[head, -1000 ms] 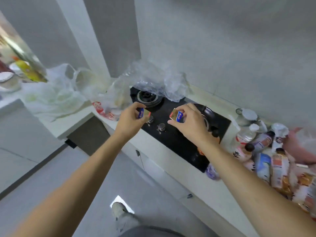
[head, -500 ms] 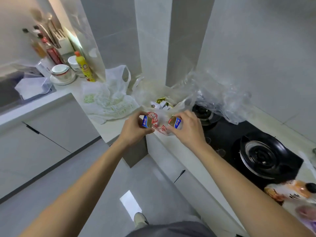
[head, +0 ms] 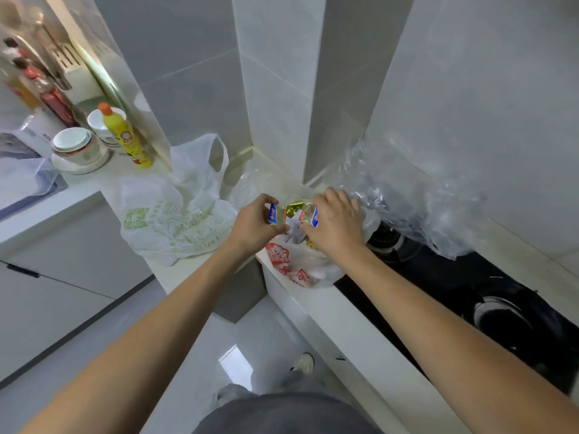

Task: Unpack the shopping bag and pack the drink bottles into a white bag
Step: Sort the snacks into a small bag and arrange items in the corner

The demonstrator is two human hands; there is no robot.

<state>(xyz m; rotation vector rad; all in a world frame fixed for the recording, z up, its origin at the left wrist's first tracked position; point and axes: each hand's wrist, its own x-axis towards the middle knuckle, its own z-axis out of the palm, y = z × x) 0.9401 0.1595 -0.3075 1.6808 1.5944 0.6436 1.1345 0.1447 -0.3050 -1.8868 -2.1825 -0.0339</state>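
Pinching glossy foil packets — left hand (head: 253, 228), right hand (head: 336, 227) — above crinkled red-printed bag (head: 291, 264).

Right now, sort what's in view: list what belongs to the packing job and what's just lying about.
Job:
- left hand, holding a small packet
- right hand, holding a second packet
- red-printed bag beneath both hands
- green-printed white bag
- clear bag over the stove

Lying about:
- yellow bottle
- bowls
- stove
- sauce bottles
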